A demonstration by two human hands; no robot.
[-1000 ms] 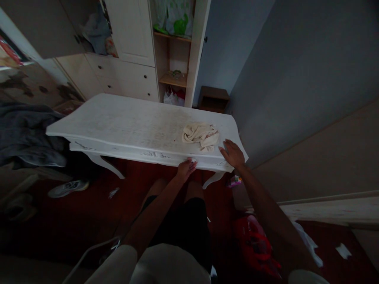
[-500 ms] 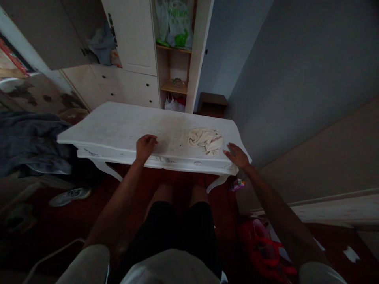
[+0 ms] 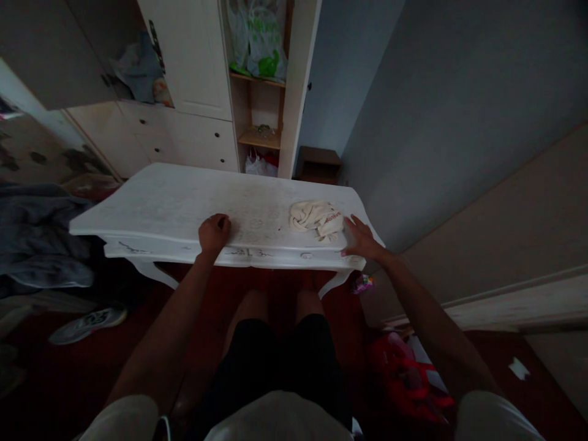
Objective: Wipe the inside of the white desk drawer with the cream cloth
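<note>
A white table point(image 3: 160, 205) stands in front of me with a crumpled cream cloth point(image 3: 316, 218) on its right part. My left hand point(image 3: 213, 233) rests on the table's front edge with the fingers curled, holding nothing I can see. My right hand point(image 3: 360, 239) lies on the table's right front corner with fingers stretched out, just right of the cloth and about touching it.
A cream wardrobe point(image 3: 193, 67) with open shelves and plastic bags point(image 3: 257, 37) stands behind the table. Dark clothes point(image 3: 37, 239) pile at the left, a shoe point(image 3: 85, 321) lies on the red floor, and a red object point(image 3: 408, 380) sits by my right leg. A grey wall point(image 3: 459, 122) runs along the right.
My left hand moved from the drawer front below the cloth leftward onto the table's front edge. My right hand shifted slightly toward the cloth. The camera view shifted a little.
</note>
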